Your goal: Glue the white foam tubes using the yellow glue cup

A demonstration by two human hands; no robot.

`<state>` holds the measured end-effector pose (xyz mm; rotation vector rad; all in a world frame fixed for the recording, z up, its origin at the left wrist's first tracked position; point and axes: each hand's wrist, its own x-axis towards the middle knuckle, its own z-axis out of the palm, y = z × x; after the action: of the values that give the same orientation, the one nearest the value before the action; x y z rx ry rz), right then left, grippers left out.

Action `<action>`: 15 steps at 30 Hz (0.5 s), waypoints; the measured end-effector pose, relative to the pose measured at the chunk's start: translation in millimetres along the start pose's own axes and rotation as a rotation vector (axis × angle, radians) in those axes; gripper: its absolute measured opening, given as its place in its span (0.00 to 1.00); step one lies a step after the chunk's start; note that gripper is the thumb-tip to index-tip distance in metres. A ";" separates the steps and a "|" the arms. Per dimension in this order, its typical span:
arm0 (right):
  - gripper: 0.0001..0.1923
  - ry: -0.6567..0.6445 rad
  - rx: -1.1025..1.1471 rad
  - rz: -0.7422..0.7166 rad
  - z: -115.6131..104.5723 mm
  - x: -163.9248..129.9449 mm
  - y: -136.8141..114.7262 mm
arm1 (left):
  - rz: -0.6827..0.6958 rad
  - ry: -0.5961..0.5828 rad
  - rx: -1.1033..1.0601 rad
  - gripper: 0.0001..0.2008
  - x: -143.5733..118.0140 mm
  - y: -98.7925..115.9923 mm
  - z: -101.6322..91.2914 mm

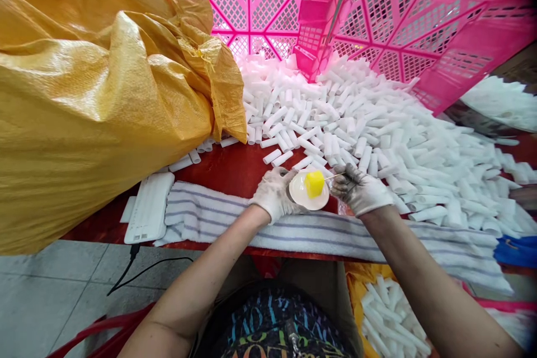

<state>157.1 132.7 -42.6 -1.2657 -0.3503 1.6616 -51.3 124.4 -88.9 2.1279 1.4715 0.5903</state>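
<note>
In front of me, my left hand [274, 193], in a white glove, is closed on the edge of a small white bowl [298, 194]. A bright yellow, block-shaped piece [314, 183] shows at the bowl's opening; I cannot tell what it is made of. A thin stick [333, 177] runs from the yellow piece to my right hand [358, 190], whose fingers pinch its other end. That glove is white too, with dark grey stains on the fingers. Under my wrists lies a striped towel [226, 213] along the front edge of the red table [218, 165].
A big heap of short white tubes [361, 117] covers the table behind my hands. Pink plastic crates [268, 0] stand at the back. A yellow woven sack [96, 106] fills the left side, near a white power bank [150, 207] with a cable. More tubes [390, 313] lie below, at right.
</note>
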 end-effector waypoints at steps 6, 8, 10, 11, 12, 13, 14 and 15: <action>0.13 0.030 -0.044 0.134 -4.9 8.0 4.7 | 0.035 0.024 -0.016 0.46 0.2 -3.6 3.1; 0.14 0.097 -0.114 0.124 -7.2 12.0 5.5 | 0.022 0.018 -0.019 0.47 0.4 -4.3 2.9; 0.16 0.140 -0.168 0.109 -9.1 15.5 4.7 | 0.020 0.020 -0.021 0.47 0.6 -4.5 2.7; 0.16 0.148 -0.188 0.104 -10.1 16.7 3.7 | 0.027 0.022 -0.024 0.46 0.7 -4.5 2.7; 0.15 0.151 -0.215 0.099 -11.5 17.5 2.1 | 0.035 0.026 -0.025 0.46 0.9 -4.5 2.8; 0.14 0.148 -0.244 0.096 -13.4 18.0 0.1 | 0.042 0.030 -0.024 0.47 1.0 -4.4 3.2; 0.11 0.138 -0.262 0.101 -16.3 18.2 -2.3 | 0.045 0.037 -0.021 0.47 1.1 -4.4 3.8; 0.09 0.121 -0.314 0.083 -20.1 18.3 -5.0 | 0.045 0.045 -0.017 0.48 1.2 -4.3 4.5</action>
<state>177.2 143.9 -57.8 -1.6256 -0.5047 1.6331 -51.4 126.2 -95.0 2.1529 1.4399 0.6687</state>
